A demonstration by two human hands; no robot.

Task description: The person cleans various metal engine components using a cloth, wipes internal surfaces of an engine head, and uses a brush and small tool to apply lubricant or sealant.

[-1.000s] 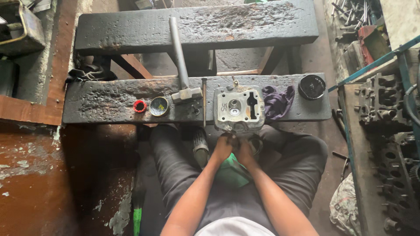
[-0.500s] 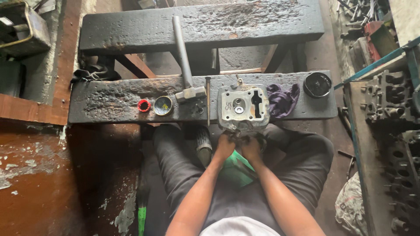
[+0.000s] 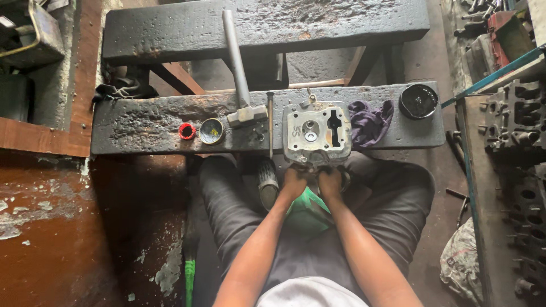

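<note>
Touching cylinder head (image 3: 316, 132) near edge: both hands' fingers (image 3: 296, 173).

Very little is changed between the earlier pictures and now. The whole scene is seen a little lower and more to the right in the picture than one second ago, so the view of the head camera was shifted slightly. More of the upper dark bench (image 3: 261, 28) is cut off at the top edge. The left hand (image 3: 294, 183) and the right hand (image 3: 330, 182) were brought a little closer together at the near edge of the metal engine part (image 3: 315, 132). If this part itself was moved cannot be told.
</note>
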